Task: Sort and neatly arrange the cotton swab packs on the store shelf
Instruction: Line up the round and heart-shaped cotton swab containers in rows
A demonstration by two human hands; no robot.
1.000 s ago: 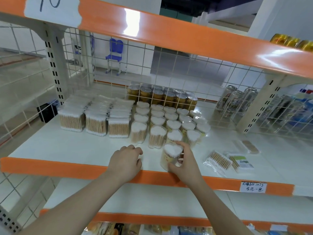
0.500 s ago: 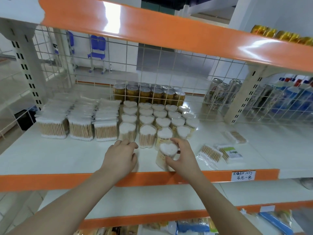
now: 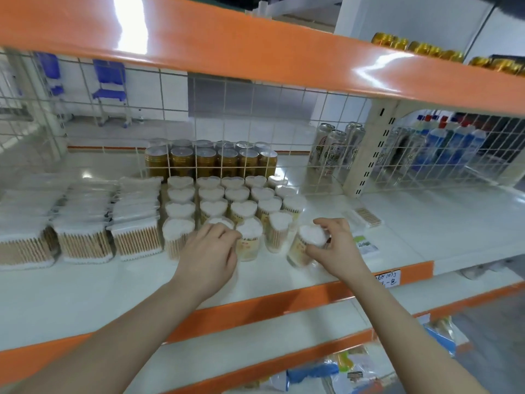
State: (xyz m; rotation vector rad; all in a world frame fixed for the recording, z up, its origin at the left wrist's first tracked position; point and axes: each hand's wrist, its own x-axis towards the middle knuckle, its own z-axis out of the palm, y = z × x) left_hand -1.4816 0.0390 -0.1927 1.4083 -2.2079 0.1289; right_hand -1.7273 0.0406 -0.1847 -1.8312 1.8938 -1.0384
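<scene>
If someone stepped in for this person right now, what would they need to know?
Right hand: grips a heart-shaped swab tub, tilted, just right of the front row.
Left hand: fingers rest on a front-row tub; whether it grips is unclear.
Done: heart-shaped tubs stand in rows mid-shelf; rectangular swab packs are lined up to their left.
Left: set the held tub upright in line at the right end of the front row, then deal with the loose flat packs lying further right on the shelf.
</scene>
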